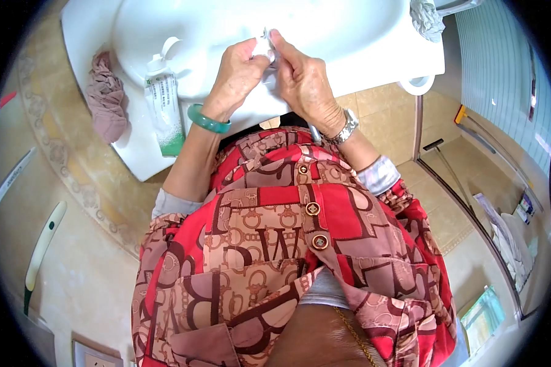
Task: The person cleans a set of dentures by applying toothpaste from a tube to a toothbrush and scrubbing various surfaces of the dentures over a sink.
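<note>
Over the front part of the white sink [183, 37], my two hands come close together. Between the thumb and fingers of my left hand [236, 76] is a small white cloth-like piece [262, 49]; a green bangle circles that wrist. My right hand [306, 82] pinches the same piece from the other side, its index finger and thumb near the upper edge. A metal watch [348, 126] is on the right wrist. The fingers hide most of the piece, so its exact kind cannot be made out.
Left of the basin stands a white and green pump bottle [164, 107]. Beside it a crumpled mauve cloth [106, 98] lies on the counter's edge. A crumpled grey cloth [427, 19] rests at the far right corner. A squeegee [450, 162] leans beyond the glass partition on the right.
</note>
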`<state>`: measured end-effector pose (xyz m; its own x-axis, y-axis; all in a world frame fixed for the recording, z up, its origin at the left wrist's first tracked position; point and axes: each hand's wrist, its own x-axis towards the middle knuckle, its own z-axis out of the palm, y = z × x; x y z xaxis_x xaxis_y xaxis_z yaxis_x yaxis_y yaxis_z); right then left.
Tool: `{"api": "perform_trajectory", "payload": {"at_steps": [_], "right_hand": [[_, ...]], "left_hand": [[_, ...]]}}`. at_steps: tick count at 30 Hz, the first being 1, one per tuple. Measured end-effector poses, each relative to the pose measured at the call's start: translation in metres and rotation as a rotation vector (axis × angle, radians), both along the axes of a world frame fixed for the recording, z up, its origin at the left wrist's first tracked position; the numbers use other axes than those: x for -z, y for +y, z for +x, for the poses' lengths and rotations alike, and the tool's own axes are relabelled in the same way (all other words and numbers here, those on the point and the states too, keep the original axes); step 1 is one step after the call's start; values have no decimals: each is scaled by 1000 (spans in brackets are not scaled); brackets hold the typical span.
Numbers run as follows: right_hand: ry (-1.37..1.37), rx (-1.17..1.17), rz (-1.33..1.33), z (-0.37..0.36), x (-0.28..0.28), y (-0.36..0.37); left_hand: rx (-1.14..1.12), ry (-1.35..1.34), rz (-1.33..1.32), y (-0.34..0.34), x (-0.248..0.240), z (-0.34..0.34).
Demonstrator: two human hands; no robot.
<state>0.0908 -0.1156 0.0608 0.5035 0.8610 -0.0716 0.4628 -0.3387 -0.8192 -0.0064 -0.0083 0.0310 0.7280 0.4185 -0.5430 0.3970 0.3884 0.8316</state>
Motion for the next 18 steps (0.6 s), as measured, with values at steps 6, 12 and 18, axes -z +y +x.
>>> {"api": "perform_trajectory", "payload": {"at_steps": [6,12,18], "right_hand": [[12,-34,62,-8,-7,-13],[2,-47,-3,5,-5,-4],[117,-4,-116,15,-3,8]], "left_hand": [[-106,-38,23,-3,5,0],[-46,-33,73,-4,-1,1],[20,-8,54,-3,-5,0]]}}
